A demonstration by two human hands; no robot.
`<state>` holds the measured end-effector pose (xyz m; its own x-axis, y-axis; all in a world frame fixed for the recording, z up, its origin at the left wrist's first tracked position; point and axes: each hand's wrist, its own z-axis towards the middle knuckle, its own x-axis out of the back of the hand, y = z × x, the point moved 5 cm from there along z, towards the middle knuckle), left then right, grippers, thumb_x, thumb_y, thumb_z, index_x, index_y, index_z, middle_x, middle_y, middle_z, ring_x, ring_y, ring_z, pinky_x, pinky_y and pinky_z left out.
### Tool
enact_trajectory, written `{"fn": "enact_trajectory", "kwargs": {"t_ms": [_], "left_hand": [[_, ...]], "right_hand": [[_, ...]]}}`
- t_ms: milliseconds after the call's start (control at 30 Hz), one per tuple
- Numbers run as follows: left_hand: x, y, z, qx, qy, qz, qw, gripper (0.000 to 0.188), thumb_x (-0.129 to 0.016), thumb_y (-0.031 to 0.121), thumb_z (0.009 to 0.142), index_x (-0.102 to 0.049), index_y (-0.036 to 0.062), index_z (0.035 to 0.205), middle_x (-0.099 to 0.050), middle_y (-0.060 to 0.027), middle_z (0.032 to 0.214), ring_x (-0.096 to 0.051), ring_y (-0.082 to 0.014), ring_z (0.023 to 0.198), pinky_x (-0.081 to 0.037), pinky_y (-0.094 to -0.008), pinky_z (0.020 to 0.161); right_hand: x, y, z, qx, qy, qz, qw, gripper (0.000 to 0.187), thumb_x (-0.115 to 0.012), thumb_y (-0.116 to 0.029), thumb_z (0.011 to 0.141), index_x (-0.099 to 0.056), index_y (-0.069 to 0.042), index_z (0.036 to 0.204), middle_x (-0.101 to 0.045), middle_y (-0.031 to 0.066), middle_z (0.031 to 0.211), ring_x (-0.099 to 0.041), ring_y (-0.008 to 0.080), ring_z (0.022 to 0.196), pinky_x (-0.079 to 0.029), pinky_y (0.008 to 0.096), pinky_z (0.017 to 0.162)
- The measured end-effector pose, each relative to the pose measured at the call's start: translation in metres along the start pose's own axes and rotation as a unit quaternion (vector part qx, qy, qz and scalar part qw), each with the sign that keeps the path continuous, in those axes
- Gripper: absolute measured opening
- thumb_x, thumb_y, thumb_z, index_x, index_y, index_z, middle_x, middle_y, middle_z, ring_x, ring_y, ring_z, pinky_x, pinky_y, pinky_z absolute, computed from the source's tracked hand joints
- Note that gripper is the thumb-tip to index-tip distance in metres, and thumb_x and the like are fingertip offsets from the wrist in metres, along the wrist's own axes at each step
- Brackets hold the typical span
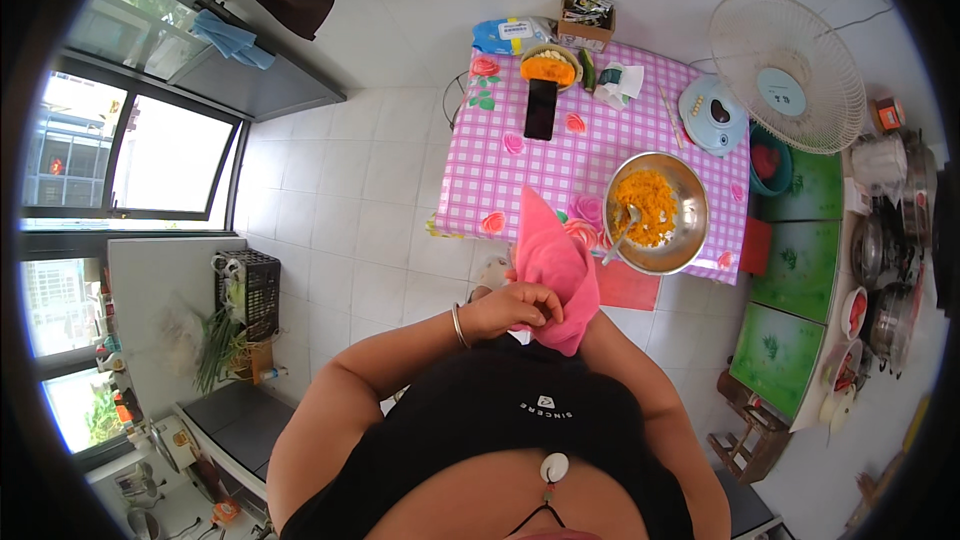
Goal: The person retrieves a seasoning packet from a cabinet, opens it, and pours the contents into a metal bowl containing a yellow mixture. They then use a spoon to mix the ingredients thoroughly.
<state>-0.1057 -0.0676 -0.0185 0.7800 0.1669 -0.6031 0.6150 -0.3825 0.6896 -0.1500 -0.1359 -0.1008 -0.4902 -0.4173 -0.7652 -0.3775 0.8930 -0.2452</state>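
Note:
In front of my chest a pink cloth point(556, 280) hangs in folds, one corner pointing toward the table. My left hand point(515, 309), with a silver bangle at its wrist, has its fingers curled against the cloth and grips its near left side. My right forearm point(630, 360) reaches up to the same cloth, which covers that hand, so its fingers are hidden. Beyond the cloth, on the table, a steel bowl point(693, 243) holds shredded orange food point(645, 202). A metal spoon point(622, 232) leans in it, its handle over the rim.
A pink checked tablecloth point(480, 165) covers the table. On it are a black phone point(541, 110), a bowl with an orange pumpkin piece point(548, 67), a small box point(588, 25) and a light-blue scale point(714, 112). A fan point(787, 70) stands right; green-topped cabinets point(790, 265) line that side.

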Motion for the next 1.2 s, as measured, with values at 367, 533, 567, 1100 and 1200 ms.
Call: {"fn": "enact_trajectory", "kwargs": {"t_ms": [367,533,567,1100,1200], "left_hand": [[0.019,-0.017,-0.016,0.111,-0.047,-0.038,0.992,0.013,-0.053,0.005,0.070,-0.059,0.0012,0.080,-0.054,-0.0017,0.072,-0.050,-0.0085,0.062,-0.039,-0.0216,0.055],[0.032,-0.042,-0.018,0.212,-0.017,0.113,0.971,0.015,-0.049,0.004,0.069,-0.061,0.0003,0.078,-0.055,-0.0037,0.063,-0.050,-0.0117,0.052,-0.039,-0.0229,0.047],[0.034,-0.045,-0.016,0.294,-0.048,0.296,0.907,0.023,-0.056,0.011,0.076,-0.060,0.0007,0.097,-0.060,-0.0075,0.080,-0.057,-0.0145,0.067,-0.046,-0.0249,0.058],[0.076,-0.053,-0.042,0.007,0.092,0.053,0.994,0.048,-0.065,0.024,0.078,-0.048,0.0039,0.118,-0.055,-0.0093,0.109,-0.053,-0.0175,0.098,-0.043,-0.0318,0.085],[0.077,-0.027,-0.049,-0.099,0.075,-0.069,0.990,0.053,-0.067,0.027,0.079,-0.045,0.0045,0.122,-0.054,-0.0096,0.115,-0.053,-0.0181,0.104,-0.043,-0.0331,0.090]], "right_hand": [[0.043,0.018,0.043,0.374,0.098,-0.598,0.702,0.040,-0.042,-0.021,0.094,-0.037,-0.006,0.130,-0.053,0.0078,0.085,-0.055,0.0174,0.075,-0.047,0.0305,0.066],[0.042,0.019,0.036,0.248,0.099,-0.479,0.836,0.029,-0.051,-0.027,0.091,-0.059,-0.008,0.112,-0.057,0.0108,0.084,-0.055,0.0223,0.079,-0.044,0.0347,0.074],[0.038,0.026,0.030,0.206,0.069,-0.480,0.850,0.031,-0.051,-0.029,0.090,-0.059,-0.008,0.112,-0.058,0.0113,0.089,-0.056,0.0225,0.082,-0.044,0.0344,0.075],[-0.131,0.018,-0.020,0.328,-0.041,-0.577,0.746,0.036,-0.044,-0.032,0.092,-0.060,-0.002,0.106,-0.061,0.0154,0.107,-0.058,0.0288,0.097,-0.044,0.0383,0.085],[-0.111,0.030,-0.014,0.215,0.001,-0.055,0.975,0.032,-0.047,-0.025,0.092,-0.057,0.000,0.107,-0.061,0.0145,0.108,-0.059,0.0240,0.098,-0.046,0.0363,0.084]]}}
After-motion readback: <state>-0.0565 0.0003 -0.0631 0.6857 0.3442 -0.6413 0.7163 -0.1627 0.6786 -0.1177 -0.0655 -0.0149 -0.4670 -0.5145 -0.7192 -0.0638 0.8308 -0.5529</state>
